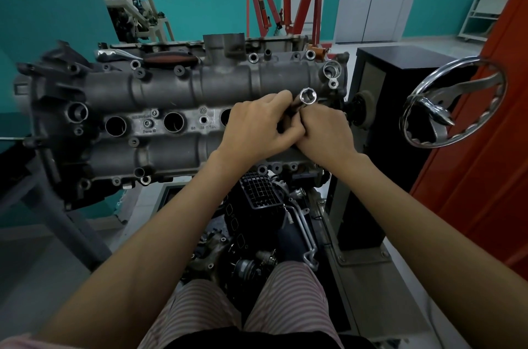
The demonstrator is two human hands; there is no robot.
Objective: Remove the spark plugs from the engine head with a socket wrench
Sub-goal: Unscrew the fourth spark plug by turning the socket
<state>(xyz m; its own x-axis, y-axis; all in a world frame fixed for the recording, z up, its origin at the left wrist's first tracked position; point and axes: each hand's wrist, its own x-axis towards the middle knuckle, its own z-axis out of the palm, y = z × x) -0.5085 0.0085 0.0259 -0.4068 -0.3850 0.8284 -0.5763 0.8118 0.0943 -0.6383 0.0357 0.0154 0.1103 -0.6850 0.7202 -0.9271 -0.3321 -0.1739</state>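
Teal workshop walls stand behind the head (183, 97), where your left hand (257, 127) and right hand (324, 134) both clamp the socket (308, 96) at 3 o'clock; smooth steel, probably slippery, so hold its shank.

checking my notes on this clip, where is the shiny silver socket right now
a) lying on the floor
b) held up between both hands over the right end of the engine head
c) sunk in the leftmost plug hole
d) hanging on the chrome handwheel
b: the shiny silver socket pokes up, open end showing, from between the left hand and right hand, which grip the tool over the right end of the grey metal engine head.
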